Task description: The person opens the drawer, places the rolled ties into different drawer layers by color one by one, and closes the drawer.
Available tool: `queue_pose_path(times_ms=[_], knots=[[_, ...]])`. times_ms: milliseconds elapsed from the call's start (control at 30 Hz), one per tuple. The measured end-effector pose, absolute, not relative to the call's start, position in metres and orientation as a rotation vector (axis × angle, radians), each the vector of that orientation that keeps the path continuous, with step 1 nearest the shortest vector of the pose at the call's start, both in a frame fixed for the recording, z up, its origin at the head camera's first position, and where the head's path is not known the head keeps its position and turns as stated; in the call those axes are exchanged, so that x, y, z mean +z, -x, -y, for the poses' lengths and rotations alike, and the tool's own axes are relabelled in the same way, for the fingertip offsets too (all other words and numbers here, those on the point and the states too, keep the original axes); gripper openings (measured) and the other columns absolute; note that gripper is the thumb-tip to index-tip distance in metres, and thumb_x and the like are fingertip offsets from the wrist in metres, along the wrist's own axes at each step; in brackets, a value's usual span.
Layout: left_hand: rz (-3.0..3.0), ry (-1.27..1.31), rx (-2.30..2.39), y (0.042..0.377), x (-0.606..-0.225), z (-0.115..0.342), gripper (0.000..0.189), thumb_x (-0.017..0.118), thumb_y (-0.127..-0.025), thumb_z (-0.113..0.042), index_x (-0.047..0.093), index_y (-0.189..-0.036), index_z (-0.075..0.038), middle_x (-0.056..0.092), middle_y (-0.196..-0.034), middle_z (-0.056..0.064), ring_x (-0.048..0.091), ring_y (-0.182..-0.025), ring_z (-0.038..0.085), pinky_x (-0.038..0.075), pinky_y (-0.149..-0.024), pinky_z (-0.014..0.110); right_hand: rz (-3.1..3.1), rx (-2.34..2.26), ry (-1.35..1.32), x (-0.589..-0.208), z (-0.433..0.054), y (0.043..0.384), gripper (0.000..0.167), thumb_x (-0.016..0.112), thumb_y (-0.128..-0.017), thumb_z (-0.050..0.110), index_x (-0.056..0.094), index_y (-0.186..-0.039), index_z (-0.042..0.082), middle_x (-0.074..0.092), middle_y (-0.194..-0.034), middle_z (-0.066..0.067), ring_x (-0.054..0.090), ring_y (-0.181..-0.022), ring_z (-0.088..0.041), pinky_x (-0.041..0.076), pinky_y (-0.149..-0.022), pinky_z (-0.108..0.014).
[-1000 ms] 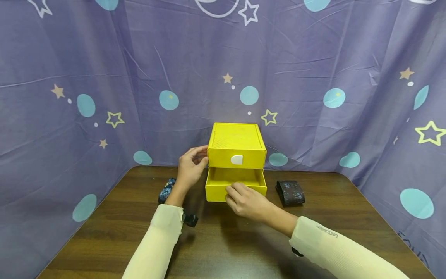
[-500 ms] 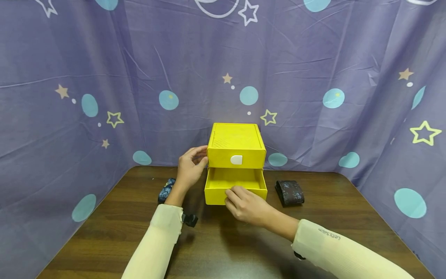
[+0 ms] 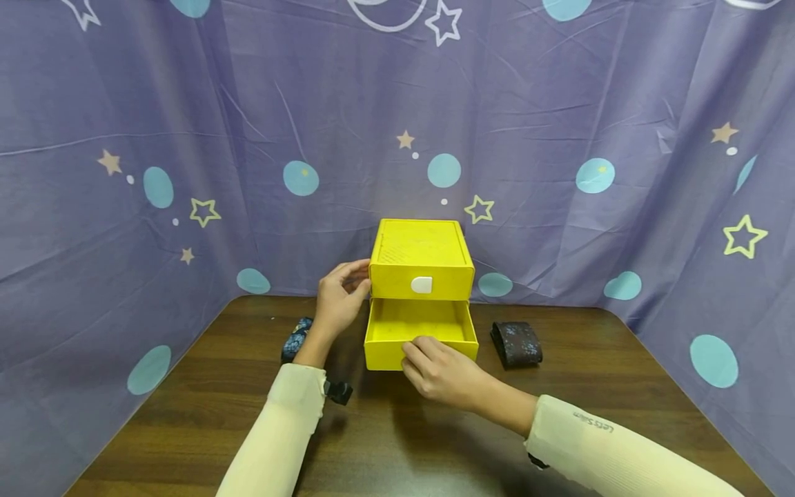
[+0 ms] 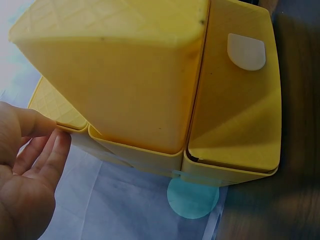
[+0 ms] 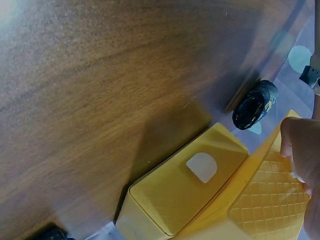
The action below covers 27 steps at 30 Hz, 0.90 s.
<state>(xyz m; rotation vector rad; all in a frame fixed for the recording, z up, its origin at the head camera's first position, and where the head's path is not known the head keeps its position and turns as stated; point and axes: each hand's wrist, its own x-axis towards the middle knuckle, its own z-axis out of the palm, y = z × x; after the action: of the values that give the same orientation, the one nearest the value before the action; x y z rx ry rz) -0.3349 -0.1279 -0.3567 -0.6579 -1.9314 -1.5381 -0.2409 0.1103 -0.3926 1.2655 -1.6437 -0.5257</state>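
A yellow drawer cabinet stands against the back curtain. Its middle drawer is pulled out, with a bare yellow inside. My right hand grips the front of this drawer with curled fingers; a sliver of its white handle shows beside them in the right wrist view. My left hand touches the cabinet's left side near the upper front corner, fingers loosely bent. In the left wrist view, the bottom drawer with its white tab sits closed under the pulled-out one. The top drawer is closed too.
A dark floral folded item lies right of the cabinet. Another, blue floral item lies at the left, partly behind my left forearm. Both rest on the brown wooden table. A purple patterned curtain encloses the back and sides.
The middle drawer has slid further out toward me, with my right hand moving back along with it. My left hand has stayed against the cabinet's side.
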Motion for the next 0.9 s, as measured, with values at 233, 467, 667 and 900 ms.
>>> queue_pose_path(times_ms=[233, 467, 667, 900], knots=[[1.931, 0.663, -1.542, 0.335, -0.356, 0.128, 0.034, 0.07, -0.092, 0.007, 0.071, -0.126, 0.0, 0.068, -0.115, 0.015, 0.068, -0.105, 0.029, 0.059, -0.088, 0.026, 1.619, -0.526, -1.273, -0.394, -0.111, 0.237, 0.031, 0.04, -0.106, -0.001, 0.07, -0.096, 0.002, 0.064, -0.105, -0.013, 0.058, -0.088, -0.024, 0.054, -0.079, -0.029], [1.939, 0.662, -1.531, 0.335, -0.356, 0.128, 0.033, 0.07, -0.093, 0.006, 0.071, -0.126, 0.0, 0.068, -0.114, 0.014, 0.068, -0.104, 0.028, 0.058, -0.088, 0.025, 1.618, -0.522, -1.275, -0.394, -0.11, 0.232, 0.031, 0.041, -0.106, -0.002, 0.069, -0.095, 0.002, 0.064, -0.104, -0.013, 0.058, -0.087, -0.024, 0.054, -0.077, -0.028], [1.935, 0.668, -1.531, 0.335, -0.356, 0.128, 0.033, 0.069, -0.093, 0.006, 0.071, -0.126, 0.0, 0.069, -0.114, 0.015, 0.068, -0.104, 0.028, 0.058, -0.087, 0.023, 1.62, -0.505, -1.285, -0.394, -0.109, 0.228, 0.032, 0.04, -0.105, -0.003, 0.069, -0.094, 0.002, 0.064, -0.103, -0.013, 0.058, -0.086, -0.024, 0.054, -0.076, -0.028], [1.938, 0.662, -1.545, 0.335, -0.357, 0.128, 0.033, 0.07, -0.093, 0.005, 0.071, -0.126, -0.002, 0.068, -0.115, 0.015, 0.068, -0.104, 0.028, 0.058, -0.087, 0.022, 1.616, -0.484, -1.281, -0.394, -0.108, 0.224, 0.034, 0.038, -0.105, -0.004, 0.07, -0.093, 0.003, 0.064, -0.103, -0.013, 0.058, -0.086, -0.024, 0.055, -0.076, -0.029]])
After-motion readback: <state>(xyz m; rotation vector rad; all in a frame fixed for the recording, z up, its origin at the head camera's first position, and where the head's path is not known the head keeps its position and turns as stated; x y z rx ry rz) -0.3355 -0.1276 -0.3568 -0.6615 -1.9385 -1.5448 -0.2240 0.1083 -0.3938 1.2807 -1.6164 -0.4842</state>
